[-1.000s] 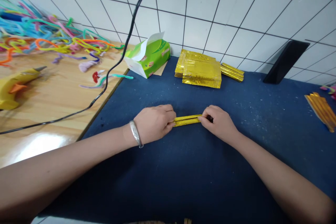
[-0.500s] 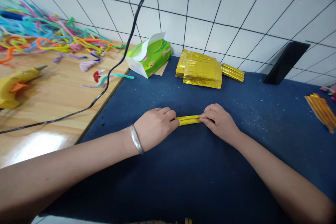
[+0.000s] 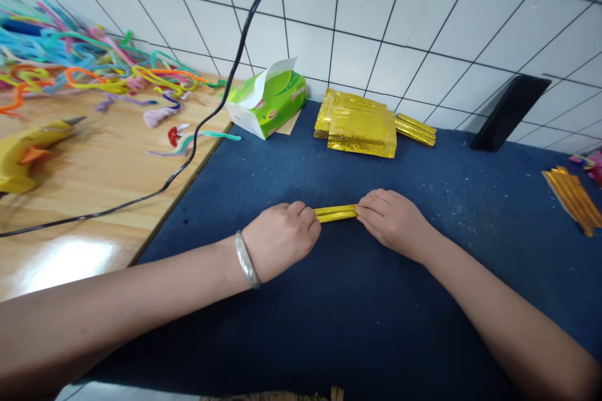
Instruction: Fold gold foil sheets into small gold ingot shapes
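Note:
A narrow folded strip of gold foil paper [image 3: 335,213] spans the gap between my hands, low over the dark blue mat [image 3: 338,313]. My left hand [image 3: 285,238], with a silver bangle at the wrist, grips its left end. The right end is pinched in the fingers of my right hand [image 3: 392,222]. Both ends are hidden under the fingers. Behind my hands, against the wall, lies a stack of flat gold foil sheets [image 3: 361,128]. Several narrow gold folded strips [image 3: 416,130] rest just right of that stack.
A green tissue pack [image 3: 275,100] and a leaning black object [image 3: 510,114] stand by the tiled wall. More folded gold strips [image 3: 572,199] lie far right. On the wooden table are a yellow glue gun [image 3: 31,153] and colourful pipe cleaners [image 3: 94,62]; a black cable [image 3: 211,114] crosses the view.
Both hands have shifted slightly and curl more over the ends of the gold strip, the left fingers lower and more tucked. The strip stays in nearly the same place.

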Demonstrator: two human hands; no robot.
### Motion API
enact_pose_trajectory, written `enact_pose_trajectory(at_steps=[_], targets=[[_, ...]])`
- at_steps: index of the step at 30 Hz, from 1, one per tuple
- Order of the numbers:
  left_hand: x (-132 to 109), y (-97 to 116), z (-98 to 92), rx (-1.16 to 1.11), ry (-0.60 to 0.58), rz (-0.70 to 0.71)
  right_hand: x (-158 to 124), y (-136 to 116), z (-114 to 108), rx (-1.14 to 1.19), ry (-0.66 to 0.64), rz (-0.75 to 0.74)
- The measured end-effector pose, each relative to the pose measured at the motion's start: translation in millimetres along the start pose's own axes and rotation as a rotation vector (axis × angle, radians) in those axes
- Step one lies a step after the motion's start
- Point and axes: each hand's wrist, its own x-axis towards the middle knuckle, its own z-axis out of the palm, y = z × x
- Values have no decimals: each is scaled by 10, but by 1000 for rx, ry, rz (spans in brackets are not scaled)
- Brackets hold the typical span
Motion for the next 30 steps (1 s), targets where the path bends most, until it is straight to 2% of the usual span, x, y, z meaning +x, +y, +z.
enact_pose_trajectory(at_steps=[3, 9, 17, 20, 25, 30], targets=[[13, 4, 36, -33, 26, -56, 12, -17, 43, 54, 52, 40], [73, -108, 78, -192, 47, -146, 94, -18, 121, 194, 154, 237], [164, -336, 230, -478, -22, -261, 162, -44, 159, 203, 142, 400], [172, -372, 238, -506, -31, -303, 163, -21, 147, 211, 110, 387], [170, -399, 208, -575, -91, -247, 156, 32, 128, 238, 37, 285], [176, -395, 219, -571, -32, -148, 133, 57, 148, 228, 2, 275]])
